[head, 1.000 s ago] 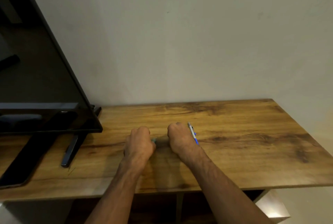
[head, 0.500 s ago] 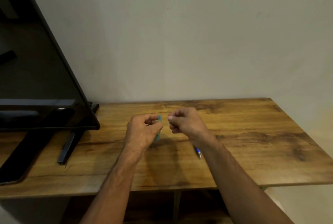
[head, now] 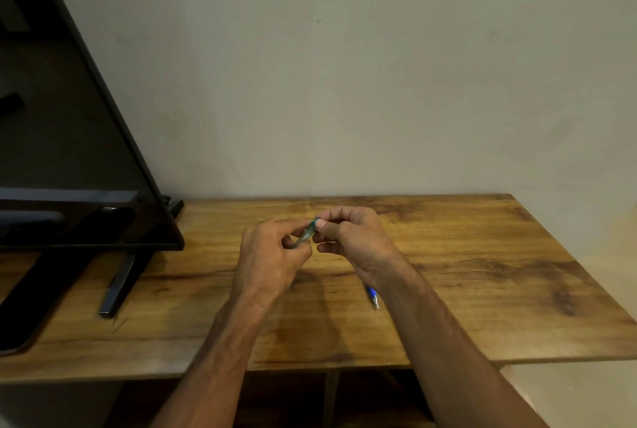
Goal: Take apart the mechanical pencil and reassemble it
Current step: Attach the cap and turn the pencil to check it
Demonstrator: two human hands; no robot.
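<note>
Both hands meet above the table (head: 482, 255), left hand (head: 272, 255) and right hand (head: 355, 238) pinching the teal mechanical pencil (head: 306, 234), mostly hidden by fingers; blue pen (head: 373, 297) half-covered by the right forearm.

On your left, a black flat-screen television (head: 69, 151) stands on dark feet on the brown wood-grain surface (head: 482, 272), against a plain beige wall (head: 344, 83). A blue pen with a silver tip (head: 372, 295) lies on that surface.
</note>
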